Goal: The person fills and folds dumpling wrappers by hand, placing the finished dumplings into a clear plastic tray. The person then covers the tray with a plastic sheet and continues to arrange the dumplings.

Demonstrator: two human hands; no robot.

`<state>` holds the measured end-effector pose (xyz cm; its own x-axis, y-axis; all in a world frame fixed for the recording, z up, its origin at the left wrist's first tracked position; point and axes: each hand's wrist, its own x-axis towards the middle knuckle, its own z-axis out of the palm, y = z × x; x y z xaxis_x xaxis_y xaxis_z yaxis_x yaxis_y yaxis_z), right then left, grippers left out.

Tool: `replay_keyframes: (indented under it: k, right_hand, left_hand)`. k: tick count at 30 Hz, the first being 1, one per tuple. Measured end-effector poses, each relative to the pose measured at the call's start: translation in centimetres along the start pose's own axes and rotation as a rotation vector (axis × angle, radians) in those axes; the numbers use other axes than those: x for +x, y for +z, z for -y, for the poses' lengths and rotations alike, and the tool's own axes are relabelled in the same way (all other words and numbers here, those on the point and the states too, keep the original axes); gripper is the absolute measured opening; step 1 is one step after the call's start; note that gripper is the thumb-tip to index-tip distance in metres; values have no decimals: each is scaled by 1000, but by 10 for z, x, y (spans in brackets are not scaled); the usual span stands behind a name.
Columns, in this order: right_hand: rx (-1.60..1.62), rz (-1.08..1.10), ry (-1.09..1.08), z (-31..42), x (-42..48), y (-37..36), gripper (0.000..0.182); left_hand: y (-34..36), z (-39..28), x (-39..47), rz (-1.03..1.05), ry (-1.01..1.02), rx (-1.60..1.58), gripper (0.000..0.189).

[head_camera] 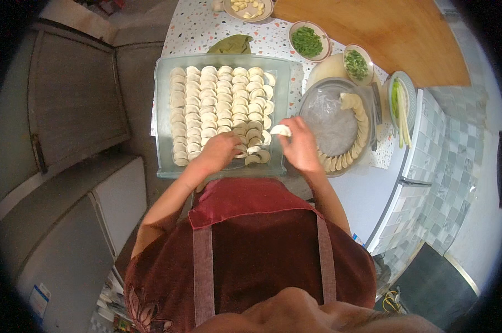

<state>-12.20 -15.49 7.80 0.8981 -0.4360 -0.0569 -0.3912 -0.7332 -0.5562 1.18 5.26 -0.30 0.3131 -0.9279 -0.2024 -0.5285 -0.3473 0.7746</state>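
Note:
Rows of pale, half-moon dumplings (224, 97) fill much of a greenish translucent plastic tray (162, 125) in front of me. My right hand (298, 143) pinches one dumpling (281, 130) between thumb and fingers, just over the tray's right side. Low over the dumplings near the tray's front is my left hand (220, 150); its fingertips reach down among them, and whether they grip one is hidden. To the right, a round pan (305, 106) lined with clear plastic film has more dumplings (361, 125) overlapping in an arc along its right and front sides.
Behind the tray lies a green leaf-like piece (232, 44) on the speckled tabletop (192, 31). A plate of peeled garlic cloves (247, 8), bowls of chopped greens (307, 42) and chopped scallion (356, 65), and a basket with scallion stalks (400, 108) stand farther back and right.

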Motion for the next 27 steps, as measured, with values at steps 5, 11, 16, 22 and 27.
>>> replay_keyframes:
  k: [5, 11, 16, 22, 27]
  right_hand:
    - [-451, 185, -229, -17, 1, 66, 18]
    - [-627, 380, -212, -45, 3, 114, 18]
    - [-562, 498, -188, -45, 9, 110, 16]
    - [-564, 390, -112, -31, 20, 92, 16]
    - [-502, 278, -83, -19, 27, 73, 22]
  left_hand:
    - [2, -11, 35, 494, 9, 384, 28]
    - [54, 30, 53, 209, 361, 222, 20]
    - [56, 12, 60, 394, 288, 283, 22]
    - [88, 23, 73, 456, 273, 243, 16]
    - [146, 37, 74, 294, 283, 157, 13]
